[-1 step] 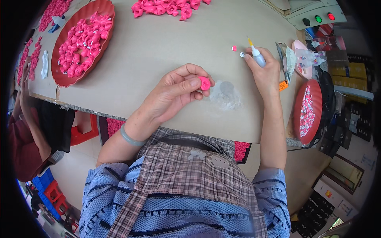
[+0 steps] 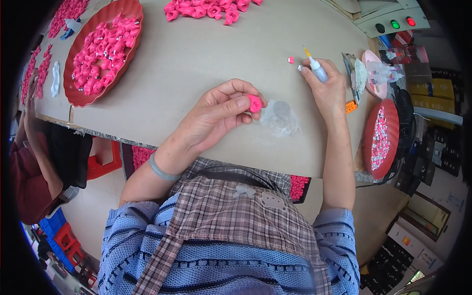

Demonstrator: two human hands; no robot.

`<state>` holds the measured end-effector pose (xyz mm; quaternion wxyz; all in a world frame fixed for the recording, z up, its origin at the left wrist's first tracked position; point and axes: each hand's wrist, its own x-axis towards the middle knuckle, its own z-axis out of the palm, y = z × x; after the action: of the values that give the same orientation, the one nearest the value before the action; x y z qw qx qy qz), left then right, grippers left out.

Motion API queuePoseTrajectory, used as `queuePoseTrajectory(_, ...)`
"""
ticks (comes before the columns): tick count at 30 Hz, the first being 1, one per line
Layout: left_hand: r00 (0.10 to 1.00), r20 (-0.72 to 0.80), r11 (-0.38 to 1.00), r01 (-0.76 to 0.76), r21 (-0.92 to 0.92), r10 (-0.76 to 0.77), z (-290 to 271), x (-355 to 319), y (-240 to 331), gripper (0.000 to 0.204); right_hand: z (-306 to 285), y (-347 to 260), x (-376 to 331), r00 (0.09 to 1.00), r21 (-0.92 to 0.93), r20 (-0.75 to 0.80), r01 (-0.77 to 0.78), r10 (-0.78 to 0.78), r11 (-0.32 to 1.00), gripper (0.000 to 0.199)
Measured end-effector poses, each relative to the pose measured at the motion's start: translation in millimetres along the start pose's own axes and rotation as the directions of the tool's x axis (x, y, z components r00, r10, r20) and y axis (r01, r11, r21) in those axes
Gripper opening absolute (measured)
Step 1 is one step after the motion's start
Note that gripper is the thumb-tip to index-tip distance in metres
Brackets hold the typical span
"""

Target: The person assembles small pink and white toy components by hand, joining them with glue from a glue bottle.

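Observation:
Between the thumb and fingers of my left hand (image 2: pixel 223 104) is a small pink hollow rubbery piece (image 2: pixel 254 103), its round opening facing up. My right hand (image 2: pixel 327 83) is closed around a small glue bottle (image 2: pixel 319 72) with a white cap and a thin yellow tip pointing away from me. At its thumb and fingertip is a tiny silvery-white part (image 2: pixel 300 68); whether it is pinched or lies on the table I cannot tell. Just left of that lies a small pink and white part (image 2: pixel 290 60). A whitish, dried-looking patch (image 2: pixel 280 119) marks the table between my hands.
A red scalloped tray (image 2: pixel 73 98) of pink pieces stands at left; more pink pieces (image 2: pixel 211 9) lie at the back. On the right are a red tray (image 2: pixel 369 160) of tiny parts, a pink dish (image 2: pixel 369 55) with bottles, and a button box (image 2: pixel 393 19). Another person's arm (image 2: pixel 37 135) reaches in at far left.

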<state>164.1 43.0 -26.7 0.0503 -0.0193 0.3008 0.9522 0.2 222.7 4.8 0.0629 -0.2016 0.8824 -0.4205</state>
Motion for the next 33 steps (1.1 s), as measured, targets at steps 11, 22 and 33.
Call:
queuePoseTrajectory(11,0.999,-0.032,1.0,0.004,0.023,-0.003,0.1,-2.2,-2.0,0.025,1.4,-20.6,-25.6,0.978,0.257,0.192,-0.129,0.081,0.958,0.011)
queuePoseTrajectory(22,0.989,-0.133,0.977,0.087,0.195,-0.061,14.9,-1.4,-1.7,0.025,7.8,-30.5,-67.3,0.947,0.651,0.319,-0.193,-0.033,0.734,0.016)
queuePoseTrajectory(33,0.986,-0.156,0.952,0.099,0.291,-0.055,17.3,-0.4,-2.7,0.02,9.8,-27.9,-71.0,0.951,0.391,0.196,0.149,-0.24,0.908,0.021)
